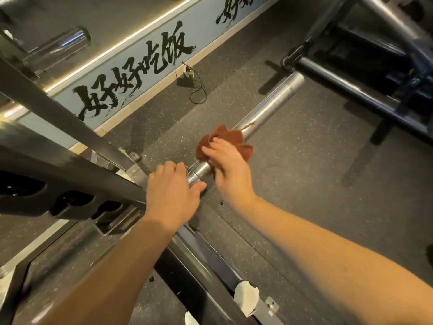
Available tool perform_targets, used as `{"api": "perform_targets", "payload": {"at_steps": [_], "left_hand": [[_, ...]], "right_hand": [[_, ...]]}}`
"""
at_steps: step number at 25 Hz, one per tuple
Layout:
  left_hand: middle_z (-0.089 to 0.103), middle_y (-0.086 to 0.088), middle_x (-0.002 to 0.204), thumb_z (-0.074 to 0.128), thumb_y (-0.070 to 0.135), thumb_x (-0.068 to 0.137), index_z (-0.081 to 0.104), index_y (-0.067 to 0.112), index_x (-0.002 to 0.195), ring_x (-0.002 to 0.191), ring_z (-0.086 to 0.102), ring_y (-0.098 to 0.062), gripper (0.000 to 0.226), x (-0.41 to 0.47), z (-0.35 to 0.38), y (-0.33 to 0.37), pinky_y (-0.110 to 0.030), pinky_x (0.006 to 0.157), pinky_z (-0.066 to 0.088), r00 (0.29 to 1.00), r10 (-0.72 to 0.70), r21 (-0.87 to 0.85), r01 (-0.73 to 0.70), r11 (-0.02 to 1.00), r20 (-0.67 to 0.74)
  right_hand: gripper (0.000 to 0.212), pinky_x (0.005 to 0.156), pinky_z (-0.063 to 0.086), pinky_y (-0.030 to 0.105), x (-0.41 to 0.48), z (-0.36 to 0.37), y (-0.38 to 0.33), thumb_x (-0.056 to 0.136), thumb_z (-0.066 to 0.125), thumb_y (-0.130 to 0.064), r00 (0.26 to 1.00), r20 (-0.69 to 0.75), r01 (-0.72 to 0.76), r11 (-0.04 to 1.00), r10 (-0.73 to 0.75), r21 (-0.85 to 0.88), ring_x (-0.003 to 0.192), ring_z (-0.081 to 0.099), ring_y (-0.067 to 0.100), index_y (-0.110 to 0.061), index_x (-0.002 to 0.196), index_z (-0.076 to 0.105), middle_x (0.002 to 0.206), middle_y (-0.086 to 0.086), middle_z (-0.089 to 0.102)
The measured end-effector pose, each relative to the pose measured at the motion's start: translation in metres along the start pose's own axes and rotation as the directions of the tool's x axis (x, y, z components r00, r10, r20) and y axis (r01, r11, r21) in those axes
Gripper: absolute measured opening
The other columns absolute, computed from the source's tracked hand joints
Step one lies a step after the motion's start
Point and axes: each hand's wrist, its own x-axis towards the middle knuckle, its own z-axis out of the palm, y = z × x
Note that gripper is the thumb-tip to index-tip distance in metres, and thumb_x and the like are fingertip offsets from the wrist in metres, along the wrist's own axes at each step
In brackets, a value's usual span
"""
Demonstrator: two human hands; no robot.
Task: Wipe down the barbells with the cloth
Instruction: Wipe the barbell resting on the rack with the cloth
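Note:
A chrome barbell sleeve (269, 106) runs from the centre of the view up to the right, above the speckled rubber floor. My left hand (172, 191) grips the barbell near its collar, fingers curled over the top and thumb underneath. Just beyond it, my right hand (228, 170) holds a rust-brown cloth (230, 139) wrapped around the sleeve. The cloth bunches out past my fingers and hides part of the metal. A short bare stretch of sleeve (201, 171) shows between my two hands.
A dark steel rack frame (61, 118) slants across the left, with slotted holders below it. Another chrome sleeve (63, 43) sticks out at top left. A dark blue machine frame (346, 87) stands at upper right. A painted wall band (140, 57) borders the floor.

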Motion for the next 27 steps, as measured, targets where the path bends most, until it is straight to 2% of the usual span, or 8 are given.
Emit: {"api": "perform_targets", "payload": {"at_steps": [4,8,11,14,17,20,22,27], "left_hand": [[0.056,-0.008,0.122,0.047,0.062,0.098,0.054,0.015,0.121,0.117,0.049,-0.027,0.053,0.000,-0.001,0.002,-0.041,0.103,0.040,1.000,-0.002,-0.032,0.002,0.999,0.007],[0.056,-0.008,0.126,0.046,0.071,0.094,0.054,0.014,0.126,0.122,0.049,-0.027,0.066,-0.001,-0.006,0.003,-0.042,0.105,0.040,0.997,-0.029,-0.001,0.029,1.000,0.076],[0.058,-0.008,0.125,0.051,0.074,0.090,0.056,0.012,0.125,0.122,0.051,-0.026,0.071,0.001,-0.010,0.013,-0.039,0.104,0.040,0.996,-0.043,0.156,0.031,0.987,0.074],[0.058,-0.007,0.126,0.054,0.070,0.092,0.056,0.011,0.127,0.122,0.052,-0.026,0.069,0.004,-0.011,0.023,-0.037,0.102,0.040,0.995,-0.071,0.232,0.053,0.971,0.070],[0.055,-0.007,0.128,0.053,0.069,0.093,0.053,0.011,0.131,0.123,0.051,-0.024,0.070,0.008,-0.012,0.025,-0.037,0.102,0.041,0.991,-0.101,0.218,0.080,0.973,0.090],[0.053,-0.007,0.131,0.049,0.071,0.094,0.050,0.012,0.133,0.126,0.049,-0.024,0.071,0.011,-0.012,0.024,-0.037,0.105,0.041,0.986,-0.102,0.227,0.071,0.971,0.128],[0.052,-0.007,0.131,0.045,0.072,0.094,0.048,0.012,0.134,0.126,0.048,-0.023,0.072,0.012,-0.012,0.024,-0.037,0.105,0.041,0.987,-0.088,0.252,0.053,0.966,0.132],[0.051,-0.006,0.129,0.042,0.074,0.094,0.047,0.013,0.132,0.124,0.049,-0.022,0.071,0.014,-0.011,0.018,-0.036,0.105,0.042,0.984,-0.074,0.230,0.035,0.972,0.161]], "right_hand": [[0.040,0.118,0.039,0.034,-0.001,-0.019,0.015,0.091,0.055,-0.005,0.942,0.224,0.245,0.968,-0.251,0.055,0.137,0.053,0.017,-0.012,0.127,0.071,0.138,0.006,0.064],[0.032,0.119,0.037,0.034,0.081,-0.067,0.066,0.096,0.062,-0.002,0.997,-0.019,-0.071,0.996,0.070,-0.050,0.127,0.052,0.006,-0.013,0.124,0.071,0.137,0.005,0.064],[0.029,0.120,0.031,0.027,0.075,-0.043,0.043,0.098,0.061,-0.004,0.945,-0.189,-0.274,0.961,0.265,-0.022,0.131,0.050,0.007,-0.015,0.123,0.071,0.139,0.002,0.062],[0.032,0.121,0.035,0.037,0.007,-0.007,0.004,0.095,0.063,0.001,0.998,-0.044,-0.038,0.999,0.040,0.031,0.138,0.048,0.014,-0.009,0.125,0.070,0.139,0.005,0.061],[0.035,0.121,0.034,0.032,0.026,-0.037,0.037,0.098,0.062,-0.004,0.987,0.097,0.129,0.992,-0.129,0.013,0.141,0.047,0.014,-0.014,0.131,0.068,0.144,0.004,0.058],[0.031,0.117,0.030,0.014,0.103,-0.085,0.089,0.100,0.059,-0.009,0.987,-0.052,-0.153,0.988,0.151,-0.032,0.136,0.049,0.010,-0.021,0.127,0.070,0.145,-0.002,0.058],[0.027,0.117,0.038,0.026,0.143,-0.105,0.110,0.101,0.059,-0.014,0.935,-0.156,-0.318,0.948,0.318,0.025,0.132,0.054,0.014,-0.026,0.121,0.073,0.141,-0.005,0.060],[0.033,0.120,0.037,0.041,0.089,-0.056,0.062,0.101,0.057,-0.008,0.934,-0.199,-0.268,0.950,0.298,0.162,0.141,0.047,0.011,-0.021,0.129,0.068,0.149,-0.009,0.051]]}}
